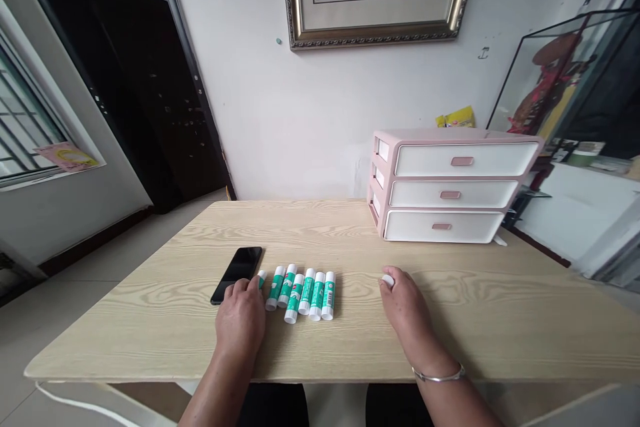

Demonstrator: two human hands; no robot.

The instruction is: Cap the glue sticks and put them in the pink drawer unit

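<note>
Several green-and-white glue sticks [305, 293] lie side by side on the light wooden table [350, 340]. My left hand [241, 320] rests on the table at the left end of the row, fingers curled over one glue stick whose white tip shows. My right hand [406, 307] lies to the right of the row, fingers closed round another glue stick [388, 279] with only its white cap visible. A silver bracelet is on my right wrist.
A black phone [237, 271] lies face up just left of my left hand. A pink three-drawer organizer [450, 185] with shut white drawers stands at the back right. A framed picture hangs on the wall behind; a dark doorway is at left.
</note>
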